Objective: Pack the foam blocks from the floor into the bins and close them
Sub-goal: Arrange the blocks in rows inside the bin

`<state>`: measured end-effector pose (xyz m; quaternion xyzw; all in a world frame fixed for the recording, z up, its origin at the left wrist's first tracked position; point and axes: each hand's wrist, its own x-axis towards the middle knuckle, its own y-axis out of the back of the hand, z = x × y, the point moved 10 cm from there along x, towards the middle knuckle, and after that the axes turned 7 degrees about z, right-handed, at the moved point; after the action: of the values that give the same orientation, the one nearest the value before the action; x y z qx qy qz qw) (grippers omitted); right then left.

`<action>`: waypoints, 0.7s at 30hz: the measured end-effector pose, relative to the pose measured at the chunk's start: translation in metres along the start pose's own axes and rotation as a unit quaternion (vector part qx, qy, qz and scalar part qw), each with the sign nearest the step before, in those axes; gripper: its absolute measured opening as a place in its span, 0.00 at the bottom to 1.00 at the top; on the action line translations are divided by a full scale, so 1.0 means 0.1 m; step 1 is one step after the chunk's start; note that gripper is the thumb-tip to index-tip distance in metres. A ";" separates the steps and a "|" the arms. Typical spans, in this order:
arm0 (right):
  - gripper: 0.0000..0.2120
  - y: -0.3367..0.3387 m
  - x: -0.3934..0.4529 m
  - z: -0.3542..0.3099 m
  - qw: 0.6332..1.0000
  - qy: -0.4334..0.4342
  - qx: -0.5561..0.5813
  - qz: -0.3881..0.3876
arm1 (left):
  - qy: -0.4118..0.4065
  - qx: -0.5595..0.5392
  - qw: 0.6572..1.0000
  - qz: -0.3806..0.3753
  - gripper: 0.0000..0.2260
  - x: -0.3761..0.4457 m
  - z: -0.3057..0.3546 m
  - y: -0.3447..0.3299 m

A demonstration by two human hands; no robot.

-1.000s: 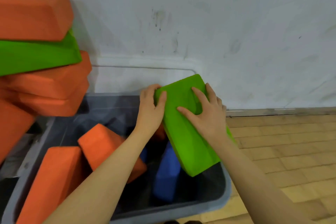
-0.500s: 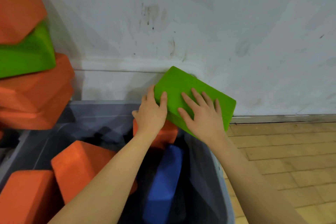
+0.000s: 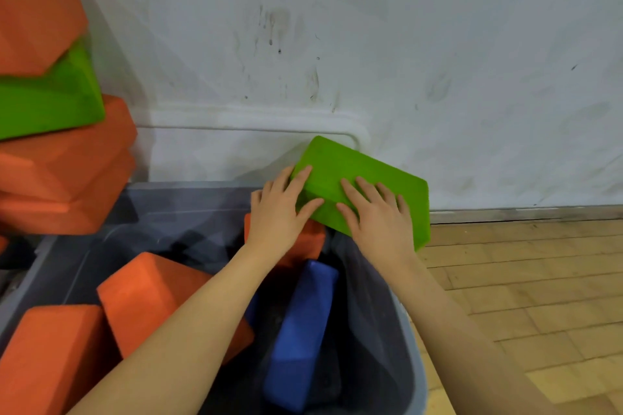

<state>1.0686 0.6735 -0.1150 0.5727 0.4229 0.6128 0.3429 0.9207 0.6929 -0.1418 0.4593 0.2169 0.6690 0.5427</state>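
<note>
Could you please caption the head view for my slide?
Both hands, left and right, press a green foam block onto the grey bin's far corner.

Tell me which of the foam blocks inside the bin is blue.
The blue block standing on end near the bin's right wall, just below the hands. The other blocks in the bin are orange, and the block under both hands is green.
</note>
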 end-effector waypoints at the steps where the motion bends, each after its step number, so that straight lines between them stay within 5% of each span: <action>1: 0.23 -0.03 -0.02 -0.01 1.000 -0.001 -0.004 -0.003 | -0.006 0.034 0.999 -0.002 0.27 -0.03 -0.01 -0.02; 11: 0.24 0.07 -0.17 -0.25 0.998 0.007 0.007 0.055 | -0.009 0.101 0.995 -0.019 0.23 -0.17 -0.18 0.22; 16: 0.21 0.02 -0.33 -0.87 0.989 0.084 0.095 0.082 | -0.018 0.152 0.988 -0.006 0.25 -0.57 -0.66 0.65; 21: 0.20 -0.44 -0.64 -1.41 0.974 0.166 0.144 0.048 | 0.083 0.228 0.969 -0.040 0.30 -0.95 -1.26 1.00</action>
<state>0.9331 0.6159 -0.1790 0.5265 0.5298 0.6474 0.1518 0.7604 0.5992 -0.1602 0.5045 0.4265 0.6152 0.4302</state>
